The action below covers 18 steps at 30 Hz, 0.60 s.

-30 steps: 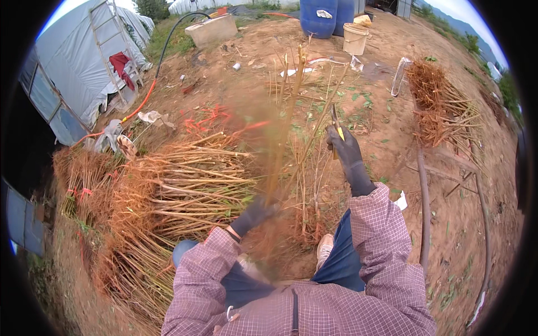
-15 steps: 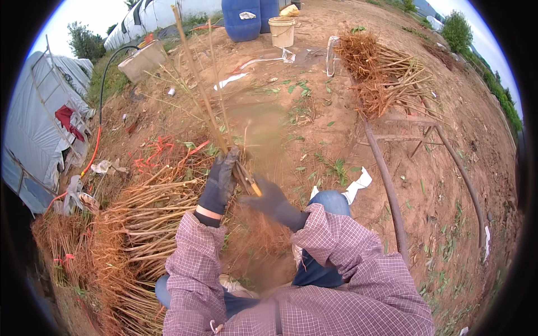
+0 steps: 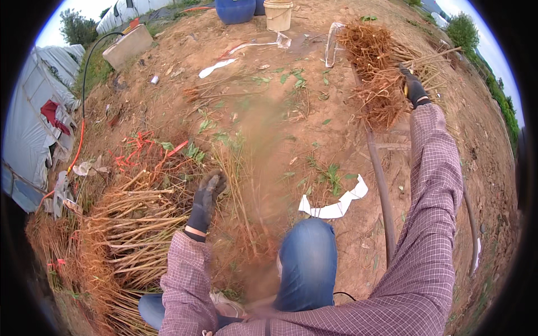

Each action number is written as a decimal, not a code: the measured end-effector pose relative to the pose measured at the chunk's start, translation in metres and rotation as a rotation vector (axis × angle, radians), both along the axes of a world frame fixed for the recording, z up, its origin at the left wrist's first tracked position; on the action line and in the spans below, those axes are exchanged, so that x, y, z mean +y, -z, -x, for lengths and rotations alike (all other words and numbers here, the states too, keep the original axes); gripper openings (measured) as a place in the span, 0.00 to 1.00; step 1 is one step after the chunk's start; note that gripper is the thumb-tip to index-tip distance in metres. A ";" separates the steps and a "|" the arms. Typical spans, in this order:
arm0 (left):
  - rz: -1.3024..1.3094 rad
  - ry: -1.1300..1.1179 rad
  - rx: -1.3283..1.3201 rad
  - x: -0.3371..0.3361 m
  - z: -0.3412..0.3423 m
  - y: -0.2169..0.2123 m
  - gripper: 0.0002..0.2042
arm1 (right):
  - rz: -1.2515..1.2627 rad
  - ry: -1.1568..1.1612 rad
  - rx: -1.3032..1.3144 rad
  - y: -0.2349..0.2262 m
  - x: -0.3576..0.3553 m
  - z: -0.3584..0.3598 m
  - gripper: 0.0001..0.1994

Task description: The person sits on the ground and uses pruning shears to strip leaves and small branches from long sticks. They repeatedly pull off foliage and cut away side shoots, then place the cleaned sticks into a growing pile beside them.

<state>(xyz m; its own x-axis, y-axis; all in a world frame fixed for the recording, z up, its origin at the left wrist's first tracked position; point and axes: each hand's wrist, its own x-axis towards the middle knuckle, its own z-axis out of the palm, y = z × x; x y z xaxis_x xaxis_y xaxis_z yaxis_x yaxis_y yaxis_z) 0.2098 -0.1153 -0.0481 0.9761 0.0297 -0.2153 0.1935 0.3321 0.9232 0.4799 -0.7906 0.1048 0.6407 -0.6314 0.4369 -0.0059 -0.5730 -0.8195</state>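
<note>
My left hand (image 3: pixel 209 193), in a dark, soil-stained glove, is low beside thin leafy stems (image 3: pixel 242 190) on the ground. Its fingers look loosely bent, and I see nothing held in them. At the far right my outstretched right hand (image 3: pixel 414 88), gloved too, reaches the pile of rooted saplings (image 3: pixel 372 47) on the rack. A yellow-handled tool (image 3: pixel 406 89) shows at its palm, mostly hidden by the fingers. By its fingertips a long bare stem (image 3: pixel 440 55) lies across the pile. At left, a large stack of bare-stemmed saplings (image 3: pixel 148 224) has its reddish roots facing left.
The rack's metal rail (image 3: pixel 381 196) runs toward me on the right. White strip material (image 3: pixel 336 208) lies beyond my knee (image 3: pixel 308 263). Red ties (image 3: pixel 137 151) lie behind the stack. A cream bucket (image 3: pixel 278 15) and blue barrel (image 3: pixel 235 10) stand farther back.
My right hand has swung from beside my left hand out to the pile on the rack. The sapling has left my left hand, which has lowered slightly. My view has shifted.
</note>
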 end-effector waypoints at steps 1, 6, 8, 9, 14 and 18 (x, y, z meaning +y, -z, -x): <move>-0.080 -0.048 0.097 0.019 0.029 0.059 0.19 | 0.096 -0.015 0.107 0.014 -0.024 -0.020 0.18; -0.418 -0.208 0.593 0.007 0.154 0.238 0.23 | 0.352 -0.246 0.406 0.057 -0.130 -0.093 0.20; -0.603 -0.176 0.634 -0.018 0.159 0.243 0.33 | 0.354 -0.331 0.453 0.082 -0.150 -0.118 0.21; -0.756 -0.140 0.658 -0.033 0.156 0.245 0.37 | 0.343 -0.358 0.467 0.090 -0.166 -0.118 0.21; -1.455 -0.170 0.800 -0.058 0.110 0.331 0.45 | 0.219 -0.575 0.352 0.055 -0.213 -0.092 0.24; -1.227 0.027 0.884 -0.043 0.073 0.260 0.33 | 0.338 -0.374 0.316 0.054 -0.235 -0.022 0.21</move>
<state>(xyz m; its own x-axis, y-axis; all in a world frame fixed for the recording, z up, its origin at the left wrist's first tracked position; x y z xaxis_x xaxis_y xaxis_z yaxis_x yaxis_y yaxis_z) 0.1369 -0.1585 -0.3081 0.5529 0.6065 -0.5713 0.8115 -0.5475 0.2041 0.5018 -1.0258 0.0512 0.9247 -0.1967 0.3259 0.0328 -0.8118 -0.5830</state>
